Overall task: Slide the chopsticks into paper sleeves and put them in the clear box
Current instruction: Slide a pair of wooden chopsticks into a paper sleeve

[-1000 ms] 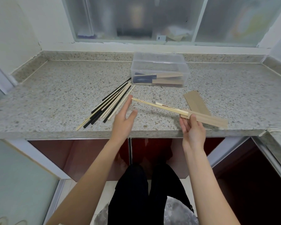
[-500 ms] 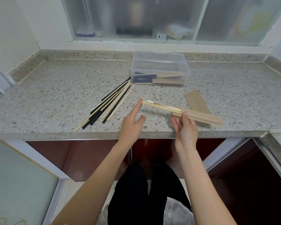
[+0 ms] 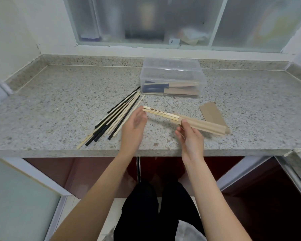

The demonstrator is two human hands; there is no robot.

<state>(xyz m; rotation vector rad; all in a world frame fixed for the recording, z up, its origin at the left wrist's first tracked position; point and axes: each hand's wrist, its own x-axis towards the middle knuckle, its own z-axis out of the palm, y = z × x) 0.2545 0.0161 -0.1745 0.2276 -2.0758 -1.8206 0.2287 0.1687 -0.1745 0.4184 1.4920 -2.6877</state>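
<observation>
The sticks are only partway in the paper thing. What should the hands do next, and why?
Probably push the light chopsticks the rest of the way in. The right hand holds the paper sleeve at its mouth, and a long stretch of stick pokes out on the left. The left hand is open, its palm right at the stick ends, so a gentle push toward the right should seat them. Then they can go in the clear box.

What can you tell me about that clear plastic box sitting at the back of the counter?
The clear plastic box is rectangular with rounded corners and see-through walls, standing upright on the speckled stone counter near the window ledge. No lid shows on it. Inside lie several sleeved chopsticks, some in tan paper and some in dark blue, stacked lengthwise along the bottom. Neither hand touches the box. The far tips of the loose black and pale chopsticks reach close to its front left corner.
</observation>
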